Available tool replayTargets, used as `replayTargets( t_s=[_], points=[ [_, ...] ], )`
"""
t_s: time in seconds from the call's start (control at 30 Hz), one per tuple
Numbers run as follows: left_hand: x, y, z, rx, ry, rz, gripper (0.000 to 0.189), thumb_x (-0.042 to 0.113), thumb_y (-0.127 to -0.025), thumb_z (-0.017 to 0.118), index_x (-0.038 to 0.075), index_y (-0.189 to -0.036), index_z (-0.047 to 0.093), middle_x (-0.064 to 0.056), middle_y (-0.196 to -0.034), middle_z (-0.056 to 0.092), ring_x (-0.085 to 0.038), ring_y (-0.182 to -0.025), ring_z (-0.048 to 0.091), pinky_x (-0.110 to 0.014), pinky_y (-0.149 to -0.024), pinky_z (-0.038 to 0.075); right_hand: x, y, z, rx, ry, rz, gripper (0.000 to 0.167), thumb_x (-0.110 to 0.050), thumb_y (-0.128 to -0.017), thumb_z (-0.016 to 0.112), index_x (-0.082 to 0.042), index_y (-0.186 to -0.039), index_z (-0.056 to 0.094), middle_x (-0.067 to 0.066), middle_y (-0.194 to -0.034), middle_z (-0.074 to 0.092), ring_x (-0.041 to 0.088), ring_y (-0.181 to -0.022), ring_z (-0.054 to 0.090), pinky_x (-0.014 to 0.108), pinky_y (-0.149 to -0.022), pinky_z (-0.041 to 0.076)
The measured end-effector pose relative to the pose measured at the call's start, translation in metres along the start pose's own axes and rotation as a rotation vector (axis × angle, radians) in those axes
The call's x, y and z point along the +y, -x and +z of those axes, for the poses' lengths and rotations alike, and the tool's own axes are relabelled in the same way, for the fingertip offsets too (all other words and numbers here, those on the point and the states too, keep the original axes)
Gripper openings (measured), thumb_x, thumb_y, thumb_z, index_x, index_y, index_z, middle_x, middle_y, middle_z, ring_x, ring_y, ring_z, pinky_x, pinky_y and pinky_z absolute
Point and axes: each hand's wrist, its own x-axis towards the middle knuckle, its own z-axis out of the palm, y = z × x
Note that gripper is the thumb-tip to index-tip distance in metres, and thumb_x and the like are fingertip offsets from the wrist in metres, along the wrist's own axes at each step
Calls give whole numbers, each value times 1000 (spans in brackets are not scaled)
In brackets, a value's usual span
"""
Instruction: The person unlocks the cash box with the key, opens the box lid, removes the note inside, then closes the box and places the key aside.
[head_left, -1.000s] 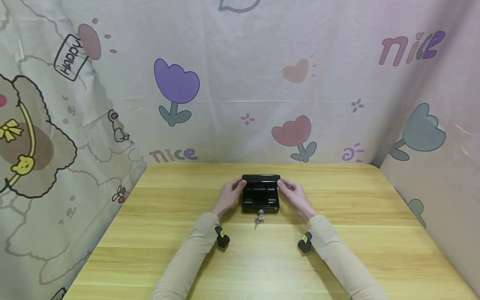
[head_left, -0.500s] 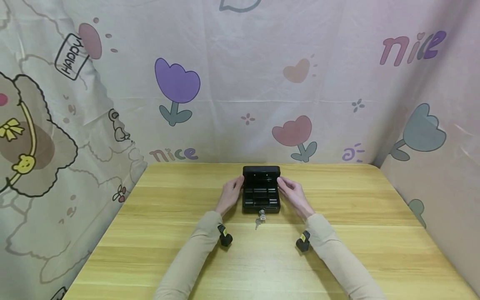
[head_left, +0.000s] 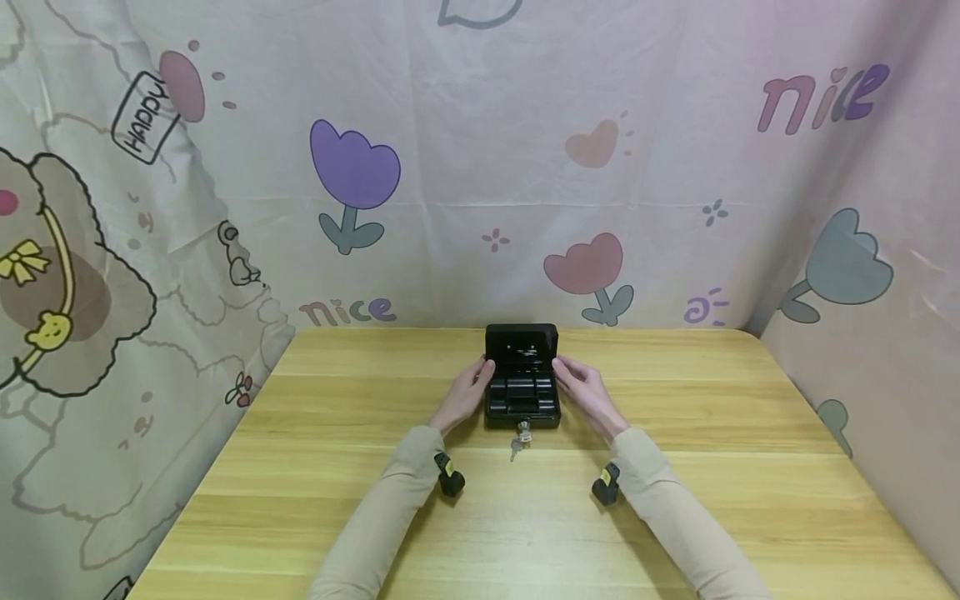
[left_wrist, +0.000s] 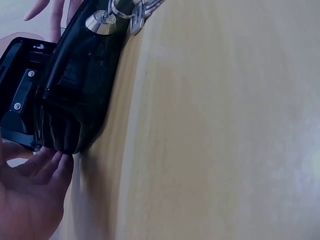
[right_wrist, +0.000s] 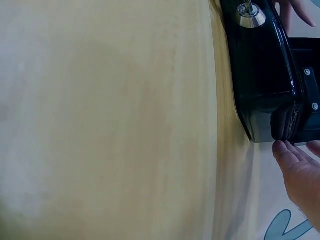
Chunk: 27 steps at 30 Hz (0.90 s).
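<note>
While touching cash box (head_left: 542,419) with close-together fingers of left hand (head_left: 461,393) and right hand (head_left: 590,393), has lid (head_left: 521,336) already raised, keys (head_left: 514,448) still at lock (left_wrist: 101,25).

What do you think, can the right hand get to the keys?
Probably yes: the keys are at the front of the black box, with nothing seen covering them. The right hand need only come round from its side.
</note>
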Motion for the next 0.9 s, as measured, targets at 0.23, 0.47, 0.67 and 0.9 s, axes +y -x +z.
replayTargets(
  t_s=[0.23, 0.47, 0.67, 0.9],
  points=[
    [-4, 5, -3, -117, 7, -23, 89, 58, -101, 46, 5, -162, 7, -25, -164, 26, -40, -150, 34, -50, -126, 28, 1, 1, 1, 34, 67, -8, 68, -31, -103, 57, 5, -155, 30, 24, -160, 35, 35, -150, 36, 42, -125, 32],
    [-10, 8, -6, -234, 141, 7, 126, 46, -80, 83, 14, -163, -6, -18, -169, 14, -34, -156, 21, -44, -128, 21, 2, 2, 1, 192, 166, -88, 49, -16, -98, 64, 3, -141, 50, 22, -139, 56, 27, -124, 59, 45, -110, 51],
    [-10, 11, -7, -283, 114, 67, 139, 26, -71, 93, 12, -162, -12, -17, -170, 13, -32, -157, 18, -42, -129, 18, 2, 3, 0, 294, 219, -150, 34, -9, -91, 73, 5, -121, 64, 13, -112, 70, 1, -90, 62, 15, -86, 55],
    [-11, 12, -8, -304, 30, 26, 138, 22, -72, 92, 5, -160, -12, -22, -169, 0, -37, -157, 15, -45, -129, 19, 1, 5, 2, 195, 313, -244, 33, -4, -88, 74, 6, -119, 66, 26, -116, 71, -3, -87, 64, 8, -84, 53]
  ],
)
